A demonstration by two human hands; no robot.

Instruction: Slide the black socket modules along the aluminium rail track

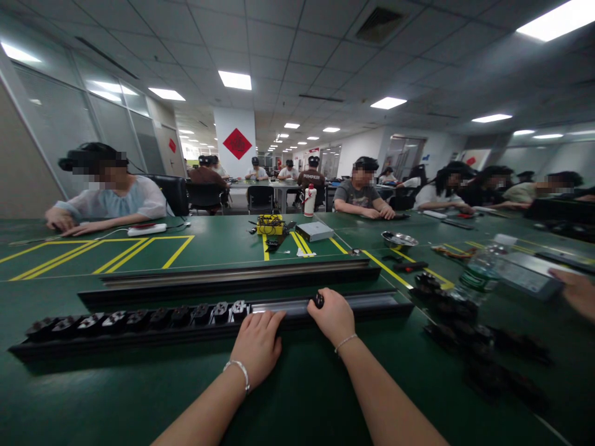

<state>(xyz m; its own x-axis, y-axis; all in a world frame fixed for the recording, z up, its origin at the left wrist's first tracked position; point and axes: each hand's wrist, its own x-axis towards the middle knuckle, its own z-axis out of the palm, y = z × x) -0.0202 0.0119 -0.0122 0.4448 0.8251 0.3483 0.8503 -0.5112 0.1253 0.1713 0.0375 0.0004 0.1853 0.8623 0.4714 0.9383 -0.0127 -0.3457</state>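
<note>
On the near middle of the green table, a long black rail lies crosswise in front of us, running from far left to right of centre. Our left hand is on its near edge, fingers close together and draped over it; can't tell if they clamp it or only rest. Our right hand, just right of that, has thumb and fingers closed on a small black part, held at the rail; contact underneath is hidden. A row of black pieces sits in the rail's left stretch, up to the left hand. Right of that, the channel shows bare metal between and beyond our hands.

For good handling, we'd judge: keep the left hand firm so the rail doesn't skid, keep the part square to the channel, press evenly, and don't jostle the row. Fingertips hide much of the part, so a lighter pinch would help us check its angle.

Another long rail lies just beyond, far side. Loose black pieces are heaped at right, blurred, near a bottle; a co-worker's hand is at the right edge.
</note>
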